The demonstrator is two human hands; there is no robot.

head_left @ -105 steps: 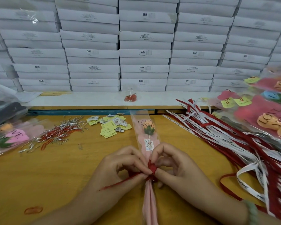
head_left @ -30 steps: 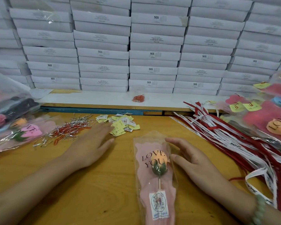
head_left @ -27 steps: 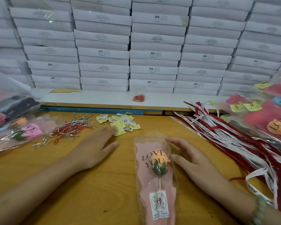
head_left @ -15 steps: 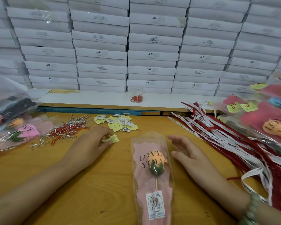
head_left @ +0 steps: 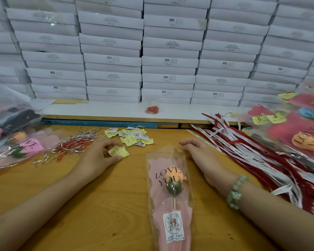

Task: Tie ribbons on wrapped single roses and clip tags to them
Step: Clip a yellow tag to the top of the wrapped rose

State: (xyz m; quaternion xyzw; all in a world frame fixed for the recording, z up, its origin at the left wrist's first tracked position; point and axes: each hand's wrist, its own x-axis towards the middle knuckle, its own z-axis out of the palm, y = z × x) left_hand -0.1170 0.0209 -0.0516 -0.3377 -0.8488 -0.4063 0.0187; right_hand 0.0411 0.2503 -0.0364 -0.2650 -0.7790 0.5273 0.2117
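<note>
**Left grip on a yellow tag, wrapped rose lying alongside**

My left grip (head_left: 96, 159) rests on the yellow wooden counter (head_left: 107, 205), forefinger and thumb curled round a small yellow paper tag (head_left: 117, 151), pinching it. Just beyond it lies a loose heap of yellow and white paper tags (head_left: 132, 137), and to its left a scatter of silver and red clips (head_left: 74, 144).

My right grip (head_left: 198, 153) lies relaxed on the counter, fingers loosely spread and holding nothing. Its fingertips are beside the top right corner of the single orange rose in a clear sleeve with pink paper (head_left: 170, 187). The rose lies flat between my forearms, bud toward the far edge, with "LOVE YOU" printed over the bud and a white printed sticker (head_left: 173, 225) lower down.

A green bead bracelet (head_left: 236, 192) circles my right wrist. To the right spreads a sheaf of red and white ribbons (head_left: 261, 160), with more wrapped roses (head_left: 297, 134) past it. Stacked white cardboard boxes (head_left: 170, 60) fill the back.
</note>
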